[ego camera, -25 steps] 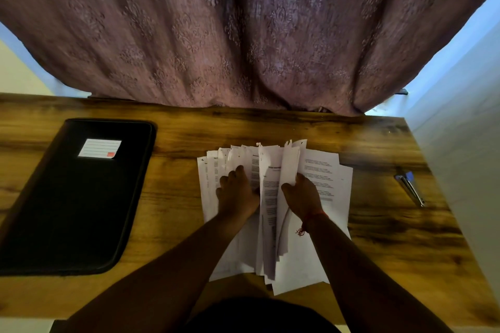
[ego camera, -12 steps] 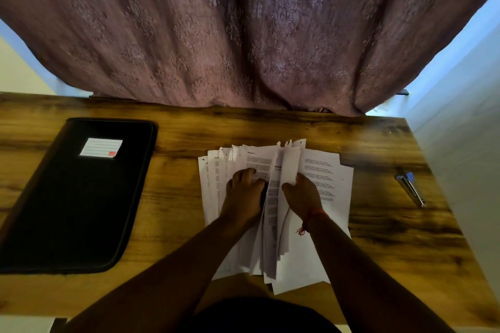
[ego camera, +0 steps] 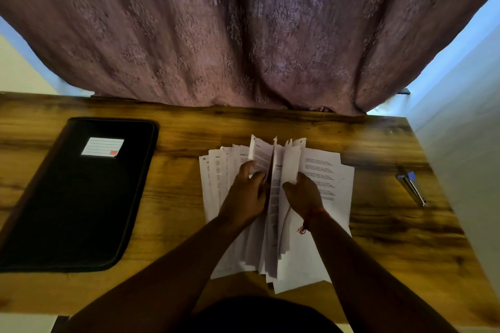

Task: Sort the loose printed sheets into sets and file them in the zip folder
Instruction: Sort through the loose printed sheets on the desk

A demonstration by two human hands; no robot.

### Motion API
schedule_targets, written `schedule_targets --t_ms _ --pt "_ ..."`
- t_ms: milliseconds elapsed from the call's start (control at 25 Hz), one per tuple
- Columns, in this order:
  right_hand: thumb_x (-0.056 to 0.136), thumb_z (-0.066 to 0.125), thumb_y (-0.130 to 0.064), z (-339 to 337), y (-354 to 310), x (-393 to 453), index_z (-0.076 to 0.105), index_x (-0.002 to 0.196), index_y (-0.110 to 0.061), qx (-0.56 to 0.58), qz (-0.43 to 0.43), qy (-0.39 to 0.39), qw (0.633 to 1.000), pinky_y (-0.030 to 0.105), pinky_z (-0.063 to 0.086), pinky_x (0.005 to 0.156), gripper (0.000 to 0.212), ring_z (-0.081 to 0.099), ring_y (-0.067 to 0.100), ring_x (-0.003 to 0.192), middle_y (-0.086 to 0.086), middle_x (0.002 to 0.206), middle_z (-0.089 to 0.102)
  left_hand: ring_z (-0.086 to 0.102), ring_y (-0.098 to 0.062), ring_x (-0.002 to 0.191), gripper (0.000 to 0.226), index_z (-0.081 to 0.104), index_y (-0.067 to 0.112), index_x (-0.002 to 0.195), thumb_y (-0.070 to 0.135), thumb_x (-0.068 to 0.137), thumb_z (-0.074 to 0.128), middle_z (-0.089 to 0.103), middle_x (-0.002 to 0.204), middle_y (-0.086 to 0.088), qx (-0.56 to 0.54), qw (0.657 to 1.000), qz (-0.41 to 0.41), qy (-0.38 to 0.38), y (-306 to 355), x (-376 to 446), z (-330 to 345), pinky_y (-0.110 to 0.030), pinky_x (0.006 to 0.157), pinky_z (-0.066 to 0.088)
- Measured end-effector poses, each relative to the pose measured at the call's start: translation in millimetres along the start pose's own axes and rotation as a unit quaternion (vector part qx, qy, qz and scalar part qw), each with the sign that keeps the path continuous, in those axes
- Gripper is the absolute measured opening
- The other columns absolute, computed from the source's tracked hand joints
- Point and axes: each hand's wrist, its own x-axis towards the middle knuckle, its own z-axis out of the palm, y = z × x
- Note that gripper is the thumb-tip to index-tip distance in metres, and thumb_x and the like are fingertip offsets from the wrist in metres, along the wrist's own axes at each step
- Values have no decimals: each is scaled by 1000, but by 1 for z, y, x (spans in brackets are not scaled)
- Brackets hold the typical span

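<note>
I see thin white printed sheets [ego camera: 322, 178] fanned mid-worktop on glossy wood-grain worktop [ego camera: 184, 184]. My left hand [ego camera: 247, 194] pinches an upright sheet; my right hand [ego camera: 303, 193] curls round several standing sheets just beside it. Black rectangular zip folder [ego camera: 78, 197], round-cornered with a white label, lies flat well left. Metal pen [ego camera: 411, 188] far right.

Both hands work a fanned pile of printed sheets [ego camera: 322, 178] on a wooden desk [ego camera: 178, 197]. The left hand [ego camera: 247, 193] pinches one raised sheet; the right hand [ego camera: 304, 193] grips upright pages just beside its fingers.
</note>
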Motion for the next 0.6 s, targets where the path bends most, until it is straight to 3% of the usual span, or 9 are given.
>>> schedule_targets --t_ms 80,240,320,400,480,600 --pt "92 59 -19 0 0 0 54 127 -14 -1 2 -4 1000 45 48 99 35 56 30 115 6 115 60 47 -21 132 45 41 16 142 28 100 51 30 154 -5 -66 998 6 0 6 0 -2 -17 98 39" --pt "92 60 -19 0 2 2 54 127 -14 -3 -1 -9 1000 46 48 101 35 56 30 116 9 118 61 46 -10 130 48 30 19 151 23 104 41 41 151 -2 -191 979 -26 65 8 -1 -8 -4 94 37" --pt "91 60 -20 1 3 3 55 126 -15 -8 -6 -6 1000 46 49 100 35 57 31 116 8 118 62 44 -6 129 48 30 22 152 20 104 40 43 147 2 -227 971 -31 66 9 -1 -8 -7 97 41" --pt "91 60 -20 1 3 3 55 126 -16 -7 -11 -5 1000 47 48 101 36 57 31 117 8 119 63 48 -10 128 44 37 22 147 17 103 44 47 143 3 -247 965 -65 64 11 4 -5 -19 99 48" --pt "91 60 -20 2 3 3 55 125 -16 -7 -14 -8 1000 48 49 99 35 57 30 116 7 116 62 54 -19 125 40 47 21 137 19 99 55 55 137 -1 -206 969 -123 59 7 10 2 -32 100 51" --pt "90 60 -19 2 3 3 56 123 -17 -9 -18 -3 1000 48 51 97 33 58 29 114 5 113 62 44 -29 130 48 52 19 132 36 89 66 50 138 -7 20 982 -180 48 -8 14 10 -42 105 43"
